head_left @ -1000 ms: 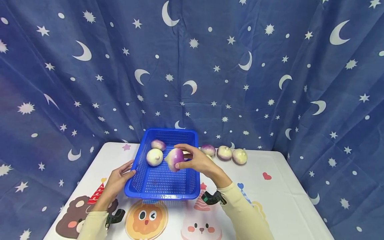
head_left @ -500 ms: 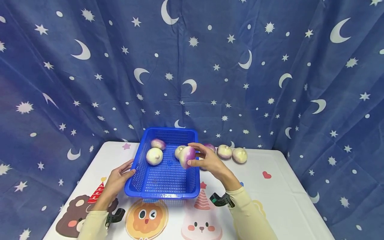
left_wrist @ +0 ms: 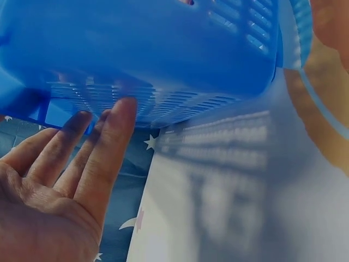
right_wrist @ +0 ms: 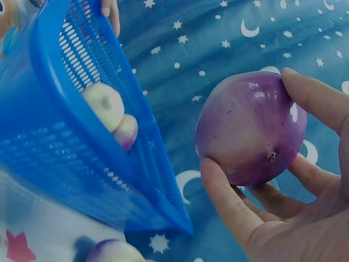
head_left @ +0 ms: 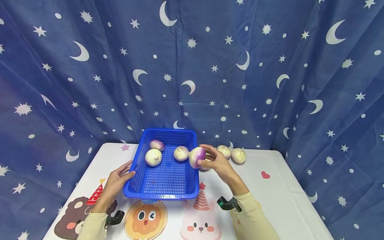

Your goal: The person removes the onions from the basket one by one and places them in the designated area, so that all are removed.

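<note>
The right hand point(head_left: 217, 163) holds a purple-and-white turnip point(right_wrist: 251, 128) between thumb and fingers, above the right rim of a blue perforated basket point(head_left: 163, 180). In the right wrist view the turnip's purple end faces the camera. At the basket's left side the left hand point(head_left: 117, 178) grips the rim, thumb on it and fingers against the outer wall; its fingers point(left_wrist: 106, 147) look fairly straight in the left wrist view. Inside the basket lie a purple-topped turnip point(head_left: 157, 145), a whiter turnip point(head_left: 153, 157) and another turnip point(head_left: 181, 154) near the right wall.
On the white table point(head_left: 270, 196), right of the basket, sit a turnip point(head_left: 223, 151) and another turnip point(head_left: 238, 155). One more turnip point(right_wrist: 115, 252) lies close beside the basket, partly hidden in the head view. A blue star-patterned curtain point(head_left: 192, 73) hangs behind.
The right hand has carried the held turnip rightward, from above the basket's middle to its right rim. The turnip near the right wall has come into full view. The left hand stays in place.
</note>
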Motion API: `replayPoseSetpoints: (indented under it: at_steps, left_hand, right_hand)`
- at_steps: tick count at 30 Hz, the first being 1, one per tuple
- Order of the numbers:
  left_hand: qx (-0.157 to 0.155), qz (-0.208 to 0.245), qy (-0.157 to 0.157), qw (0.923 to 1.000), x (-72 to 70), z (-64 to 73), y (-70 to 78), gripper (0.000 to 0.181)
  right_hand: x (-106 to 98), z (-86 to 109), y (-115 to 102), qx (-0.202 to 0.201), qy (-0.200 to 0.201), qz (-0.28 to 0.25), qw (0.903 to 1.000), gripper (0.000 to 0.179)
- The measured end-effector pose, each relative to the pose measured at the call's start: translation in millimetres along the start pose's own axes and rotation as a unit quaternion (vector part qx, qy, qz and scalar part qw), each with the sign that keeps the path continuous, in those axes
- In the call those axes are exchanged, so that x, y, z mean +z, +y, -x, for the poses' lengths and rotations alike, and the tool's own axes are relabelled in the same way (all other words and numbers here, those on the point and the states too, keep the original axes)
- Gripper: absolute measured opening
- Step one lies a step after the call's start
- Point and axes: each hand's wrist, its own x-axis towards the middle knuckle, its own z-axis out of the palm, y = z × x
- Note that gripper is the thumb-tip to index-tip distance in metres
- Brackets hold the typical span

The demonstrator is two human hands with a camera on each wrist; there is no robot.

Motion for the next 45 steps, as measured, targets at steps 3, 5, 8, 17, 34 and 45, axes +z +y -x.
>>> replayPoseSetpoints:
  at_steps: [3,5,8,17,34,45]
  left_hand:
    - [-0.003,0.007,-0.001,1.0000,0.5,1.9,-1.2,0.067]
    - [-0.001,0.007,0.000,1.0000,1.1,2.0,-1.9,0.067]
    - [0.007,0.000,0.009,0.9999,2.0,0.3,-2.1,0.064]
    - [0.021,-0.003,0.023,0.9995,2.7,-5.2,2.9,0.058]
    - [-0.005,-0.009,0.027,0.9996,2.0,-6.5,-0.5,0.058]
    - [-0.002,-0.002,0.028,0.9996,1.0,-7.5,-0.9,0.059]
  right_hand:
    - [-6.4,4.1,4.0,0.005,0.012,-0.002,0.9999,0.067]
    - [-11.0,6.6,7.2,0.004,0.020,0.001,0.9998,0.067]
    - [-17.5,9.7,11.7,0.003,0.036,0.006,0.9993,0.067]
    - [-35.5,15.3,22.0,0.011,0.084,0.021,0.9962,0.065]
    - [-59.3,26.3,44.3,0.026,0.112,0.057,0.9918,0.074]
    - [-73.3,26.4,57.6,0.050,0.146,0.084,0.9845,0.072]
